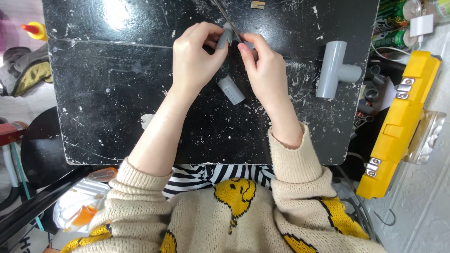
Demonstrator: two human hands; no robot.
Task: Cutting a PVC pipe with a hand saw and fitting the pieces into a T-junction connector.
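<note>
Bright, even light falls from overhead, throwing a white glare patch on the glossy black bench (117, 14) near its far left corner. Shadows are soft and short. Focus is sharp centrally, with mild wide-angle bending toward the edges.

Small grey pipe piece (226, 36) held upright above the black board, a thin rod (229, 21) against it

Head view, steeply down, close
</note>
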